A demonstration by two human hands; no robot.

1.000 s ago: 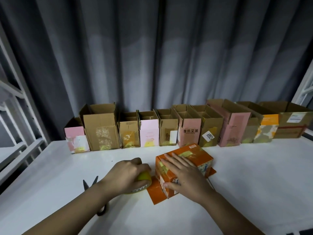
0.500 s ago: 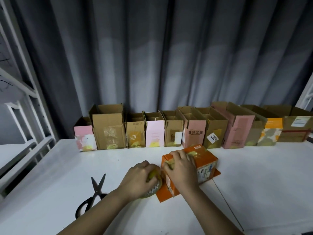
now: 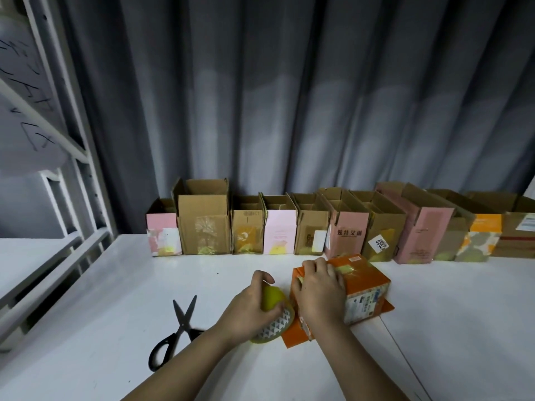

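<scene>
An orange cardboard box point(image 3: 365, 287) lies on the white table point(image 3: 86, 328), with yellowish tape across its top and a flap spread flat beneath it. My right hand point(image 3: 320, 290) rests over the box's left top edge, fingers curled onto it. My left hand point(image 3: 252, 306) grips a roll of yellow tape point(image 3: 273, 314) with a grey-and-white triangle pattern inside, held right against the box's left side.
Black-handled scissors point(image 3: 176, 328) lie open on the table to the left of my hands. A row of several open cardboard boxes point(image 3: 347, 227) lines the back edge in front of a grey curtain point(image 3: 289, 96). A white metal rack point(image 3: 49, 198) stands at left.
My right hand slid from lying flat on the box's top to its left edge. My left hand stays on the tape roll beside the box. The camera view shifted, showing more of the scissors.
</scene>
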